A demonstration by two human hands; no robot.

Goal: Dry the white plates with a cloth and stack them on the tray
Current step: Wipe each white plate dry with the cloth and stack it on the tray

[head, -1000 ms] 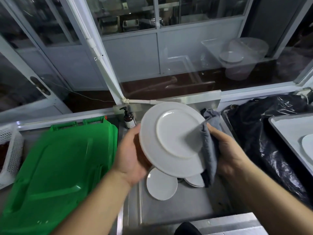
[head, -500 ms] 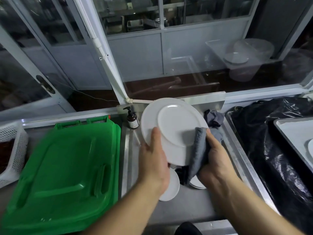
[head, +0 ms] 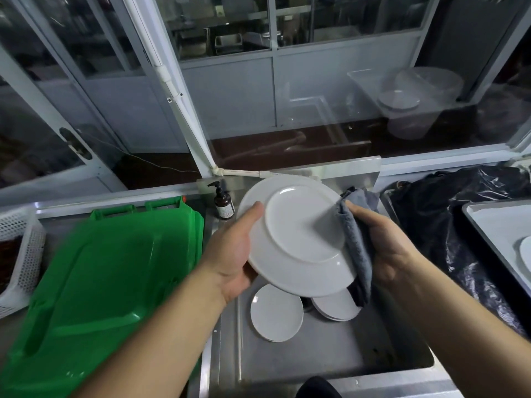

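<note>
Drying is under way, and by the look of things the task is nearer its start than its end. Nearest, two low piles of small plates (head: pixel 276 313) lie in the sink (head: pixel 330 354), one pile (head: pixel 334 307) partly hidden under the big plate; I judge they have yet to be wiped, though whether they are wet cannot be seen.

Above them the big plate (head: pixel 298 239) is held tilted, underside up, over the sink. The left hand (head: pixel 232 254) grips its left rim — thumb laid across the upper face near the foot ring, the fingers curled beneath and out of sight. The right hand (head: pixel 385 245) holds the grey cloth (head: pixel 356 248) folded over the plate's right rim, thumb on top pressing the cloth down, the other fingers wrapped behind it, so the rim sits pinched inside the fold.

At the far right edge the tray (head: pixel 488 222) rests on a black bag (head: pixel 436 225), with a sliver of one white plate (head: pixel 526 254) showing on it — how many are stacked there cannot be told. So at least one plate seems done; this one still needs finishing and carrying over, then the small ones follow.

Left of the sink lies a green crate (head: pixel 100 282); behind it, a brown pump bottle (head: pixel 224 203) stands on the counter (head: pixel 109 202)
</note>
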